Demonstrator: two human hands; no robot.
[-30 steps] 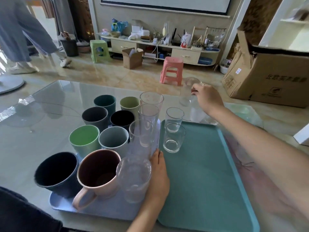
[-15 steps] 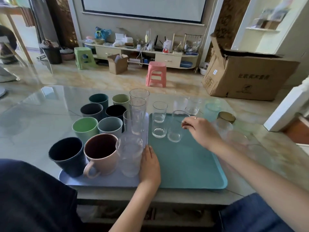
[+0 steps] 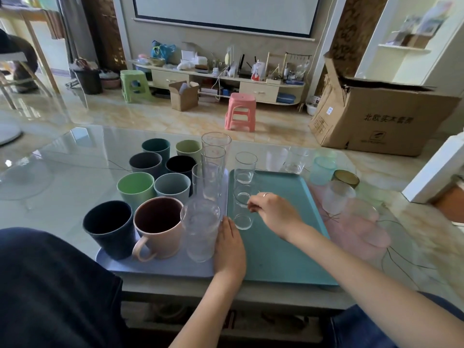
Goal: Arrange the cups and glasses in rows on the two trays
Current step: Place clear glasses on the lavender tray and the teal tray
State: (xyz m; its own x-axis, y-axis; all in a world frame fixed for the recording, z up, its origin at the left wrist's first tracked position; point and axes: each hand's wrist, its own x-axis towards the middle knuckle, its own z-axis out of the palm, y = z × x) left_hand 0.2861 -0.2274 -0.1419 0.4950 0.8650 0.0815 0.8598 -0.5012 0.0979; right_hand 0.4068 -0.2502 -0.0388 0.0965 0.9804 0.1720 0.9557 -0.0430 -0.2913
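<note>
A clear short glass (image 3: 243, 214) was pinched at its rim by the right hand (image 3: 275, 214), near the teal tray's (image 3: 281, 254) left edge, third in a row. Thin, light, slippery and breakable, it was judged best held around the wall. The left hand (image 3: 229, 249) lay flat where the trays met.

I see 2 bare forearms reaching in from the bottom of my view, with no sleeve showing on either. The right hand (image 3: 272, 213) wears 1 thin silver-coloured ring (image 3: 265, 194) on a finger; I can't tell which finger. The left hand (image 3: 229, 249) carries no jewellery that I can make out. At lower left, a dark navy garment (image 3: 50, 285) fills the corner, plain and unmarked. At lower right, blue fabric that looks like denim (image 3: 376, 325) covers the leg.
</note>
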